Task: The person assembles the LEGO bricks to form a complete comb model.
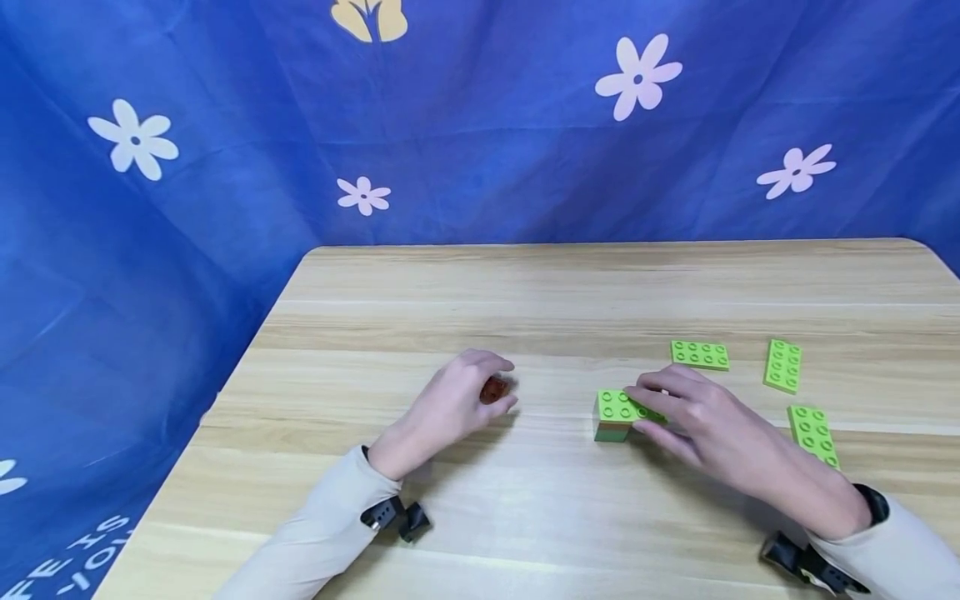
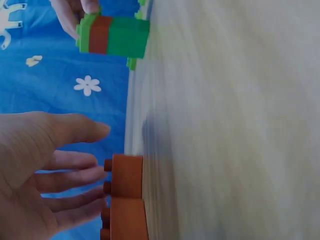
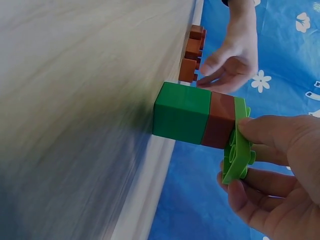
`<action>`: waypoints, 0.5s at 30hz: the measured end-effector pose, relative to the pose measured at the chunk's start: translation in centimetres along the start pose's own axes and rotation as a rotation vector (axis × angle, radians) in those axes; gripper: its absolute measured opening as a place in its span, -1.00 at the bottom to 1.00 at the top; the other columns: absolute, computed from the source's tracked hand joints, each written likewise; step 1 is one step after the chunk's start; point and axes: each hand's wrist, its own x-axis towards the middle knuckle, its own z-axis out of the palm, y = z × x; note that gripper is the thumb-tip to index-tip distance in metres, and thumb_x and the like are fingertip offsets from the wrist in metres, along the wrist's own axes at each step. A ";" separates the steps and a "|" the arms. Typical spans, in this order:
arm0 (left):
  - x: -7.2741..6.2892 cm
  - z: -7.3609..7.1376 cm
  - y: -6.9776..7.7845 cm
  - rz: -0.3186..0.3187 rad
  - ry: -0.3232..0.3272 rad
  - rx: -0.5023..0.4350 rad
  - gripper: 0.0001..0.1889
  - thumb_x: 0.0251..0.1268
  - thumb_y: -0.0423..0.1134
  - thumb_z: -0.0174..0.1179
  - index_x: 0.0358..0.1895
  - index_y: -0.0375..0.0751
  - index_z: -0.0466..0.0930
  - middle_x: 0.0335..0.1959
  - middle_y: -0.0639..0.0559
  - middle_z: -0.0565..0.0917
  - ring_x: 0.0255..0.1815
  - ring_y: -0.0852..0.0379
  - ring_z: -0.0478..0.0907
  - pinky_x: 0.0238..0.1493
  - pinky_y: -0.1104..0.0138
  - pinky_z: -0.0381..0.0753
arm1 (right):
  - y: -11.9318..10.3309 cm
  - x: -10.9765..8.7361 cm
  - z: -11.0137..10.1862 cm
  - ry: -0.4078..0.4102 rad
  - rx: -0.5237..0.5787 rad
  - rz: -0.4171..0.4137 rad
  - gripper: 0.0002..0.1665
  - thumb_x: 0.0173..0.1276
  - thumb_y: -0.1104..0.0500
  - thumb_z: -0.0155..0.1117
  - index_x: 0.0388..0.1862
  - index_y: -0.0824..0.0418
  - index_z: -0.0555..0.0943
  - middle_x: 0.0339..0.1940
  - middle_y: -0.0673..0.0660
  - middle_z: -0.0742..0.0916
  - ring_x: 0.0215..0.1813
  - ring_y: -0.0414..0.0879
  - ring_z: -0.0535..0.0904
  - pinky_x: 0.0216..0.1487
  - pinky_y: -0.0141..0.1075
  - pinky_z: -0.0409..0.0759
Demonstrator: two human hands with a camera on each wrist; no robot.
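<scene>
My right hand (image 1: pixel 697 425) pinches a light green toy building plate (image 3: pixel 242 152) by its overhanging end, thumb on one side and fingers on the other. This plate sits on top of a brown brick (image 3: pixel 219 120), which rests on a dark green block (image 3: pixel 181 112) standing on the table. My left hand (image 1: pixel 446 404) hovers around loose brown bricks (image 2: pixel 127 176), fingers loosely spread and thumb apart. Its fingertips are right beside the studs in the left wrist view. From the head view, most of those bricks are hidden under this hand.
On the right of the wooden table (image 1: pixel 480 300) lie three light green plates: one at the back (image 1: pixel 699 354), one at the far right (image 1: pixel 783 365), and one nearer (image 1: pixel 813 435), partly behind my right arm. A blue flowered cloth (image 1: pixel 487 125) hangs behind the table.
</scene>
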 end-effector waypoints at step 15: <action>-0.7 0.2 -0.5 -0.048 -0.080 0.000 -0.56 -0.10 -0.35 0.50 -0.08 -0.44 0.62 -0.13 -0.21 0.66 -0.10 -0.06 0.63 -0.03 0.28 0.67 | 0.1 -0.3 0.1 0.006 -0.009 0.001 -0.39 0.57 -0.09 -0.15 -0.12 0.37 0.68 -0.21 0.21 0.70 -0.17 0.03 0.63 -0.24 -0.16 0.70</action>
